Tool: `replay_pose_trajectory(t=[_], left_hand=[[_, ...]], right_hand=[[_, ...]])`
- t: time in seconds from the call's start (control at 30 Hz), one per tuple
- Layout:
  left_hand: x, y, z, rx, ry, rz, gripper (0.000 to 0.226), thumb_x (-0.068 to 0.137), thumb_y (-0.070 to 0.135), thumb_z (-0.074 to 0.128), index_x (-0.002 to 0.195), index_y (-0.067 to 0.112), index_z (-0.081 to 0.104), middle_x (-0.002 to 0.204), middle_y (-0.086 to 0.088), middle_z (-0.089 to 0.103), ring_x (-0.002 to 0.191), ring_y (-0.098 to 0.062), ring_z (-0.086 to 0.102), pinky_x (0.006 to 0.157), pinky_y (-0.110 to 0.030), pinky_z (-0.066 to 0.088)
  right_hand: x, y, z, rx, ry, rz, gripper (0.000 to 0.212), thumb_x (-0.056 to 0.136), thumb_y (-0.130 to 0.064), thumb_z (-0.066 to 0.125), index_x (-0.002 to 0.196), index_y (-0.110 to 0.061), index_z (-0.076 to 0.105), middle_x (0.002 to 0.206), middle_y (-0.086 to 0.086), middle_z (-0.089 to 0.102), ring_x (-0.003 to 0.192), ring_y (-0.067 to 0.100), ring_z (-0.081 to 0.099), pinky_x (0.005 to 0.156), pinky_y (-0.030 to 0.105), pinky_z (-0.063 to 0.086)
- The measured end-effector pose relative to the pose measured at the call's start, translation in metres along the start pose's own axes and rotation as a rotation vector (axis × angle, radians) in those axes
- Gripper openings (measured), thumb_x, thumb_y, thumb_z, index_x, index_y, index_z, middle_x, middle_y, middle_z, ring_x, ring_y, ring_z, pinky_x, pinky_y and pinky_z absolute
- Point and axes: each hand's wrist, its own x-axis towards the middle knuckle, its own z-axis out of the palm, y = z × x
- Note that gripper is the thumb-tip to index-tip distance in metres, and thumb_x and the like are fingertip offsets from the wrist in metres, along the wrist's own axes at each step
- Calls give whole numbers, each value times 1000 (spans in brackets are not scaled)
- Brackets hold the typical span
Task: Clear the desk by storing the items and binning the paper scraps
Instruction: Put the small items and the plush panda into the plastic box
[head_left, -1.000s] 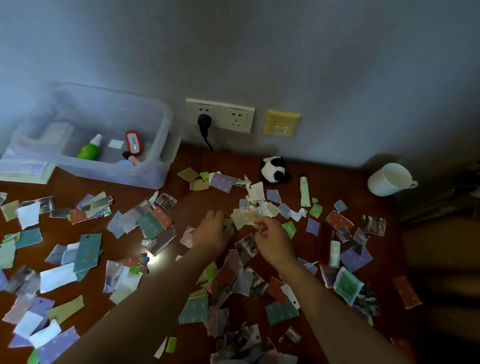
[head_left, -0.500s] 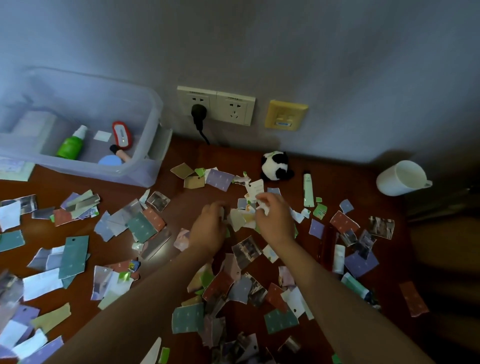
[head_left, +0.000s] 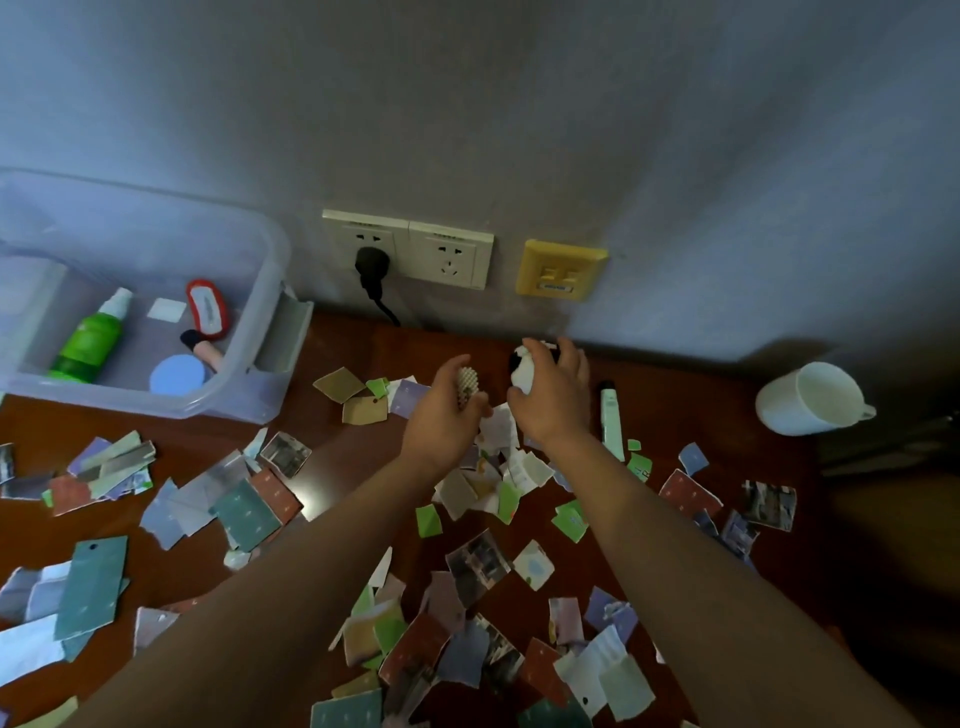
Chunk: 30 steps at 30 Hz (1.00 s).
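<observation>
Many torn paper scraps (head_left: 244, 512) of several colours cover the dark wooden desk (head_left: 343, 457). At the desk's far edge my right hand (head_left: 553, 397) grips the small black and white panda toy (head_left: 522, 369), which shows only partly between its fingers. Just left of it, my left hand (head_left: 441, 418) holds a small pale, dotted object (head_left: 466, 387) whose nature I cannot make out. A slim white and green tube (head_left: 611, 421) lies just right of my right hand.
A clear plastic storage box (head_left: 270, 291) stands at the back left, holding a green spray bottle (head_left: 91, 340), a red case (head_left: 209, 307) and a blue round lid (head_left: 177, 375). A white mug (head_left: 810, 397) lies tipped at the back right. Wall sockets (head_left: 408, 247) with a black plug sit behind.
Both hands moved from the scrap pile toward the wall. My right hand closed around the panda toy, and my left hand now holds a small dotted object.
</observation>
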Motion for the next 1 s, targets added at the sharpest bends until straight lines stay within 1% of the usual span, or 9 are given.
replay_pose_trajectory(t=[0.07,0.17,0.3,0.43,0.53,0.63,0.73,0.83,1.0], left_hand=[[3,-3,2,-31,5,-18,51,97,18,53,144,15,34,86,10,59,79,-16,63,77,-41,55],[4,-8,5,-68,15,-41,49,97,17,54,142,14,35,90,10,60,87,-20,66,80,-46,55],[1,-7,1,-89,16,-74,49,97,18,54,142,17,35,105,1,61,88,-18,64,79,-43,56],[-5,-1,-8,-91,42,-76,48,98,20,51,143,20,32,111,-3,64,90,-18,65,78,-36,56],[-16,9,-16,-119,71,-82,49,99,25,47,143,24,26,111,-7,67,90,-21,67,79,-43,56],[-36,28,-26,-171,121,-56,38,99,17,43,135,16,31,95,-6,68,78,-17,64,69,-37,55],[-63,47,-38,-197,174,9,29,99,14,44,126,10,37,87,-2,65,79,-18,64,75,-43,55],[-94,59,-52,-230,193,87,19,100,16,43,118,16,38,87,-4,66,81,-23,65,77,-49,55],[-142,64,-83,-240,286,142,22,101,16,44,122,13,43,87,-2,65,80,-13,65,70,-31,55]], right_hand=[[5,2,5,33,-49,22,64,89,-26,63,147,-30,34,161,7,5,147,34,10,114,50,30],[7,6,8,-20,-104,30,68,88,-26,67,146,-33,32,161,5,0,141,37,25,107,49,38],[8,10,3,-55,-73,4,65,86,-19,68,142,-30,37,154,8,16,130,37,38,104,47,41],[-5,5,-8,152,14,-10,58,81,-18,71,133,-31,48,144,6,28,121,35,46,96,45,48],[-28,-6,-22,297,94,-36,61,77,-18,74,131,-32,50,139,4,32,117,29,49,93,40,51],[-57,-20,-45,442,130,-17,75,74,-24,78,139,-29,41,140,3,32,117,22,48,87,31,49],[-90,-35,-65,620,109,13,90,73,-25,79,147,-26,29,145,3,30,120,20,44,85,29,46],[-123,-48,-80,806,62,58,78,74,-20,79,137,-20,33,139,7,39,115,21,47,84,28,45],[-167,-67,-89,972,-20,26,59,76,-14,75,121,-19,37,123,8,47,105,22,53,61,20,44]])
